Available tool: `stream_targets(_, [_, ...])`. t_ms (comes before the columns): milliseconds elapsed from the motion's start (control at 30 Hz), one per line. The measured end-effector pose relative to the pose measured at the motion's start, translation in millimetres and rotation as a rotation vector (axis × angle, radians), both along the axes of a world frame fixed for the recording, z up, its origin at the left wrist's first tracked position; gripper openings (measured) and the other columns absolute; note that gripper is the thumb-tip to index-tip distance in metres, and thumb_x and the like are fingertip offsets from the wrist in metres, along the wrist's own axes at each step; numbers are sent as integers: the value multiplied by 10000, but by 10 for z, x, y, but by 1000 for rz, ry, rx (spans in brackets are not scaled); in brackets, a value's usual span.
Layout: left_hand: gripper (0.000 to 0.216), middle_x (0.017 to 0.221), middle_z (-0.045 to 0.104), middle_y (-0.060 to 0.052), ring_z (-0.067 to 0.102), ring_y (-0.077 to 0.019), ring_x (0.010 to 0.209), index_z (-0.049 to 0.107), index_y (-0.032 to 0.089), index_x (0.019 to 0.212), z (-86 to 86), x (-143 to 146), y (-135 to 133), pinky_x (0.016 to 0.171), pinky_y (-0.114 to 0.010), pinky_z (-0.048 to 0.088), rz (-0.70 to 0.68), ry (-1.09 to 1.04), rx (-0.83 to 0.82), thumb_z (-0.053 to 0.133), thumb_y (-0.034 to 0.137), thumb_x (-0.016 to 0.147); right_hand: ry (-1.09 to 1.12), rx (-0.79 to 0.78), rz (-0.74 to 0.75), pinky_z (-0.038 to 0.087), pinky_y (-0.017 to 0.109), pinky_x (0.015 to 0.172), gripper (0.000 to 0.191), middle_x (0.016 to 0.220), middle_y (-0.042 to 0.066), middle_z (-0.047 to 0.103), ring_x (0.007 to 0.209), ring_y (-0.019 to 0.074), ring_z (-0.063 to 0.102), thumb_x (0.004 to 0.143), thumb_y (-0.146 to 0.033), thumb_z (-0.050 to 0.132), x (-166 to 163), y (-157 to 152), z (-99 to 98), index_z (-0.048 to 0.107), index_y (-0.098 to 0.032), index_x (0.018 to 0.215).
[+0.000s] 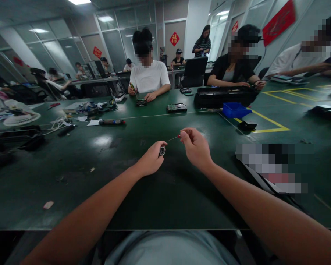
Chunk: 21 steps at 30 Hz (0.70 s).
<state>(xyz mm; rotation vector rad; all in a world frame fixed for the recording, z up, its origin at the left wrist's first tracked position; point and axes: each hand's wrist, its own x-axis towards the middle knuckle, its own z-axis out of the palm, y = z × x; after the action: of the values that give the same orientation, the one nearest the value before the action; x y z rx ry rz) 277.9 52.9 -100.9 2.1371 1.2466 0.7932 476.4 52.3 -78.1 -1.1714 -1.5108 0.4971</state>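
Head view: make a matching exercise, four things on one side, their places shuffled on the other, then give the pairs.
Things:
1. blue bin
2. thin rod
3. small cylinder
4. white fan

Places:
A. gripped in the left hand
B. at the far left of the table
C. beside the yellow line
D. pinched in the right hand

Pairs: 1-C, 2-D, 3-A, 4-B.
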Motion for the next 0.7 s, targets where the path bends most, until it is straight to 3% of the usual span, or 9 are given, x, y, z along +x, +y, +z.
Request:
stream_targets(167, [355, 1265, 587, -90, 545, -250, 1198, 578, 202, 1233, -37, -82, 91, 1097, -445, 411, 88, -35, 92, 603, 184, 879, -61, -18, -65, 382, 315, 584, 344, 605, -4, 603, 561, 153, 528, 915, -497, 572, 18, -66, 101, 601, -223, 708])
stream_targets(400, [511, 1289, 621, -73, 575, -243, 1194, 539, 234, 1350, -52, -124, 131, 1102, -438, 409, 148, -101, 81, 676, 197, 859, 228, -7, 128, 522, 361, 738, 215, 826, 35, 702, 757, 182, 664, 932, -409, 538, -17, -54, 50, 631, -220, 977])
stream_targets(533, [388, 1289, 632, -69, 559, -249, 1224, 616, 215, 1254, -27, -109, 116, 1116, -442, 390, 118, -75, 103, 674, 221, 870, 208, -19, 140, 542, 379, 767, 213, 861, 49, 718, 797, 194, 690, 933, -404, 548, -34, -58, 31, 619, -217, 1006])
stream_targets(700, [410, 1306, 628, -48, 545, -243, 1240, 601, 258, 1297, -25, -110, 100, 1117, -453, 376, 87, -57, 115, 662, 254, 892, 154, -7, 88, 537, 370, 762, 182, 857, 52, 722, 797, 194, 694, 954, -378, 521, -28, -47, 11, 602, -216, 968])
